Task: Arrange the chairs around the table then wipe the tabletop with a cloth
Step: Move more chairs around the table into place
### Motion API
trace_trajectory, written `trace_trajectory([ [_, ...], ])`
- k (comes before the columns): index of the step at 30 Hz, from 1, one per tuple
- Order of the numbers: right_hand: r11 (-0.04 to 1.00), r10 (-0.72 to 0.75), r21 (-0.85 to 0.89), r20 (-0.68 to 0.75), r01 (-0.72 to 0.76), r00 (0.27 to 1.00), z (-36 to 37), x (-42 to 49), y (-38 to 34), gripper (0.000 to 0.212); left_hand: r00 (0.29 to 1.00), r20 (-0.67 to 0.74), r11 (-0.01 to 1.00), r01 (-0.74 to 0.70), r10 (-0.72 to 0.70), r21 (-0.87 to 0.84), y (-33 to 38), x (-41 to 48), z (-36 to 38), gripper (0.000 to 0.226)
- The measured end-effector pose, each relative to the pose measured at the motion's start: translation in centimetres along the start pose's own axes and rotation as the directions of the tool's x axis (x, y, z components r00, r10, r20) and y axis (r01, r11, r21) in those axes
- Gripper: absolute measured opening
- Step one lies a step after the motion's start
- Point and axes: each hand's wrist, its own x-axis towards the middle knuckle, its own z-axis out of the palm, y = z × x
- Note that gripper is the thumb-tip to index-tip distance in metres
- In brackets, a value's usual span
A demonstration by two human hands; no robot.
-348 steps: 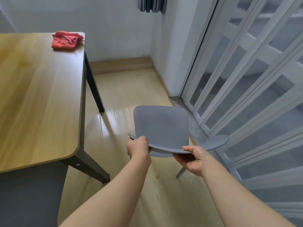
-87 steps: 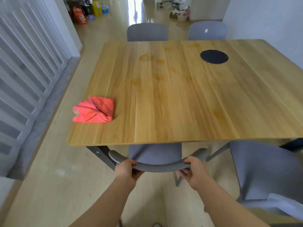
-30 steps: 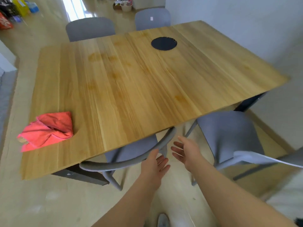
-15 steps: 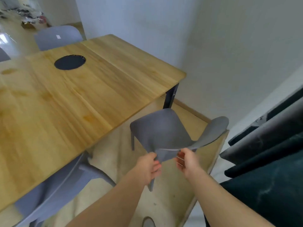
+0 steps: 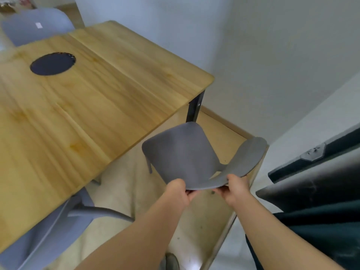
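A grey chair [image 5: 183, 152] stands on the floor by the near right corner of the wooden table [image 5: 87, 106], its seat outside the tabletop edge. My left hand [image 5: 178, 190] and my right hand [image 5: 236, 189] both grip the curved backrest of this chair, close together. Another grey chair [image 5: 48, 232] sits tucked under the table's near edge at the lower left. A third grey chair [image 5: 37, 24] stands at the far side. The cloth is out of view.
A round black mat [image 5: 52, 63] lies on the tabletop. A white wall [image 5: 272, 55] runs close behind the held chair. Dark furniture [image 5: 321, 191] fills the right. A black table leg [image 5: 194, 108] stands just beyond the chair seat.
My hands let go of the chair tucked under the table, and I turned right. Both hands have closed on the backrest of the second chair near the wall.
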Motion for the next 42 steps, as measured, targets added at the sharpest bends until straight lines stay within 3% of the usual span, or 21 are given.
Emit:
trace_trajectory([
  [6,0.988,0.128,0.076,0.068,-0.133,0.989,3.2,0.1,2.3,0.047,0.997,-0.023,0.996,-0.075,0.076,0.055,3.3,0.7,-3.6,0.038],
  [11,0.977,0.181,0.088,0.136,-0.194,0.974,6.1,0.2,4.7,0.043,0.995,-0.035,0.995,-0.098,0.098,0.016,6.4,-0.4,-6.7,0.014],
  [16,0.975,0.212,0.037,0.148,-0.220,0.966,8.8,1.0,5.3,0.053,0.992,-0.045,0.991,-0.121,0.118,-0.054,8.7,-0.2,-8.3,0.024],
  [22,0.976,0.215,-0.072,0.162,-0.206,0.963,12.7,1.5,5.0,0.051,0.985,-0.099,0.979,-0.156,0.143,-0.130,11.4,0.8,-9.2,0.024],
  [25,0.971,0.223,-0.119,0.146,-0.207,0.964,14.1,2.1,4.6,0.049,0.985,-0.115,0.977,-0.146,0.129,-0.154,12.5,1.3,-9.0,0.013],
  [29,0.958,0.222,-0.203,0.078,-0.203,0.972,14.7,3.6,3.2,0.043,0.984,-0.138,0.975,-0.135,0.111,-0.178,13.1,1.8,-7.6,0.014],
  [35,0.933,0.181,-0.307,-0.048,-0.187,0.982,14.7,6.2,-1.0,0.024,0.958,-0.280,0.978,-0.122,0.070,-0.171,13.1,3.0,-7.1,0.011],
  [42,0.929,0.101,-0.345,-0.120,-0.137,0.988,14.5,8.2,-1.1,0.020,0.872,-0.467,0.946,-0.263,0.149,-0.189,12.8,4.1,-5.2,0.022],
])
